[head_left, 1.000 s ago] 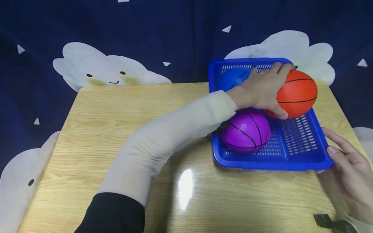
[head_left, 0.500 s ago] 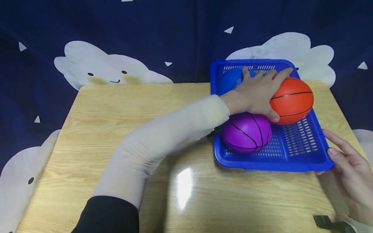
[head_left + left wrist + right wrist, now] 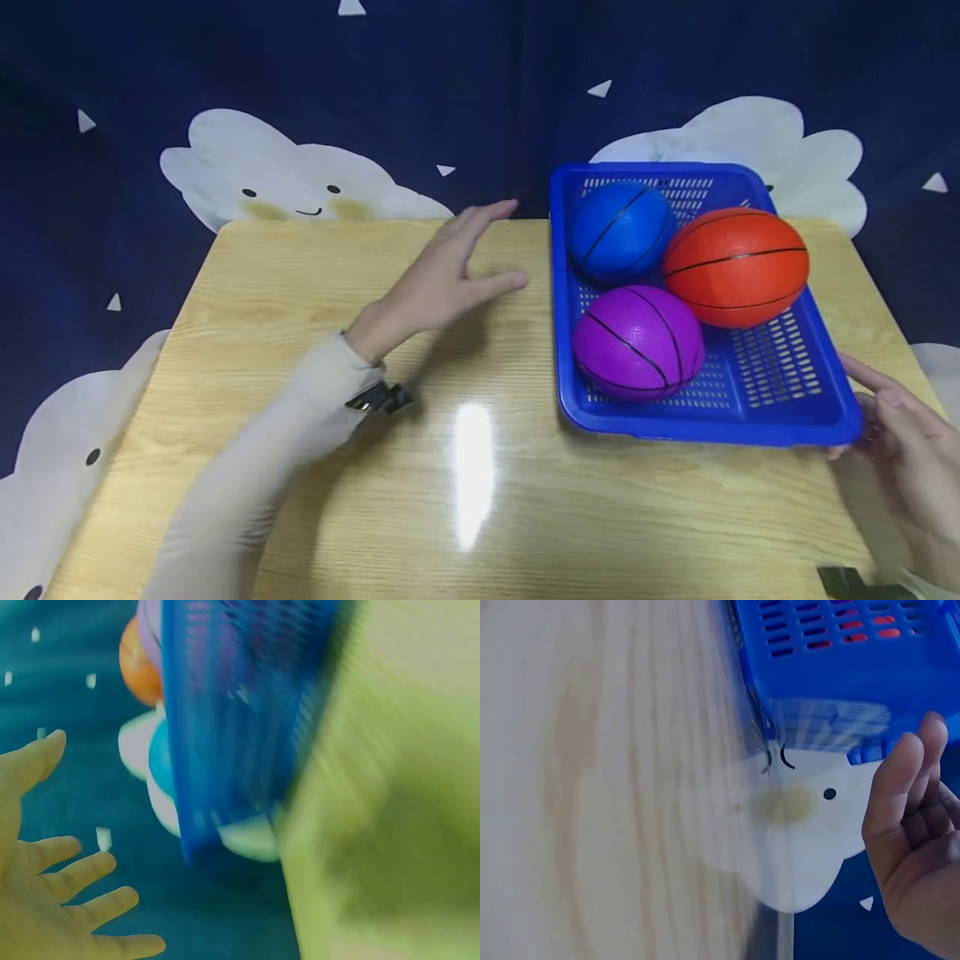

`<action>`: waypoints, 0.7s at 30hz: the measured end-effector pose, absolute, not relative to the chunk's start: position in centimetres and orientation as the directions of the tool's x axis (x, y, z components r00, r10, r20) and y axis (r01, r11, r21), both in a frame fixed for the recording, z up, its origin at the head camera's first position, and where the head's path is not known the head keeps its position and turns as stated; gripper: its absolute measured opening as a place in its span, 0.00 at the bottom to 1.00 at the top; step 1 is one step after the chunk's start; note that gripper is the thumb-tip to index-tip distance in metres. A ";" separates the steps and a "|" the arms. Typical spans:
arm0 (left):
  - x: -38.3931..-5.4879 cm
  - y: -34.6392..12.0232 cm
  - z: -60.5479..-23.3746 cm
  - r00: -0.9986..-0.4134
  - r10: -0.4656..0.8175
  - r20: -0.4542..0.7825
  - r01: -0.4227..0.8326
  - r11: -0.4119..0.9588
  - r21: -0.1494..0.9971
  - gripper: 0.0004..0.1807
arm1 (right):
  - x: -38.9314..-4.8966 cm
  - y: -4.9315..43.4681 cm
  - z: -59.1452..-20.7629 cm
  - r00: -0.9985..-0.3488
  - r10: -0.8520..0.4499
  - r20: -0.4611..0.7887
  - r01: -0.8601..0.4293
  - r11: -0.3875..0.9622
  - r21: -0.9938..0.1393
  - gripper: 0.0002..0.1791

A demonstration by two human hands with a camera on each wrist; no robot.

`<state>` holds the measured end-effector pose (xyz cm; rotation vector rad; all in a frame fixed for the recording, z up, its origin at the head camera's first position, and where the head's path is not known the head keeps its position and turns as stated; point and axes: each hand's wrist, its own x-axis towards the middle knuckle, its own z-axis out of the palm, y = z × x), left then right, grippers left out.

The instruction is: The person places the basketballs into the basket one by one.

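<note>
Three small basketballs lie in a blue plastic basket on the right of the table: a blue basketball, an orange-red basketball and a purple basketball. My left hand hangs over the table left of the basket, holding nothing, thumb and fingers spread. The left wrist view shows the same spread fingers beside the blurred basket wall. At the basket's near right corner is my right hand, its fingertips right at the rim and its thumb off it. In the right wrist view those fingers are loosely bent.
A wooden table bears the basket and reflects a bright light strip. Behind it hangs a dark blue curtain printed with white clouds and small triangles. Dark straps sit at the wrists.
My left hand has let go of the orange-red ball and moved left out of the basket. That ball now rests beside the other two. My right thumb has come off the basket rim.
</note>
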<state>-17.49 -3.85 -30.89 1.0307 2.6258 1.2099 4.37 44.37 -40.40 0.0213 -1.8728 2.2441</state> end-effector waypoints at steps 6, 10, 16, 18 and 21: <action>-13.8 -12.0 -34.1 -0.857 0.503 0.116 0.423 0.556 0.716 0.41 | 5.1 46.9 -40.9 -0.979 0.145 0.145 -0.156 -0.072 -0.985 0.30; -11.1 -15.3 -35.6 -0.879 0.470 0.079 0.385 0.603 0.699 0.39 | 5.5 47.2 -40.9 -0.971 0.142 0.194 -0.202 -0.049 -0.978 0.29; -7.9 -19.3 -36.4 -0.912 0.396 0.104 0.369 0.685 0.628 0.37 | 6.7 45.9 -40.4 -0.957 0.179 0.228 -0.161 0.326 -0.932 0.28; -7.2 -20.3 -36.6 -0.917 0.384 0.106 0.365 0.704 0.610 0.37 | 7.1 45.5 -40.2 -0.951 0.194 0.243 -0.115 0.505 -0.855 0.29; -6.5 -21.2 -37.0 -0.918 0.381 0.109 0.370 0.724 0.583 0.41 | 7.7 45.1 -40.0 -0.943 0.184 0.278 -0.080 0.687 -0.723 0.30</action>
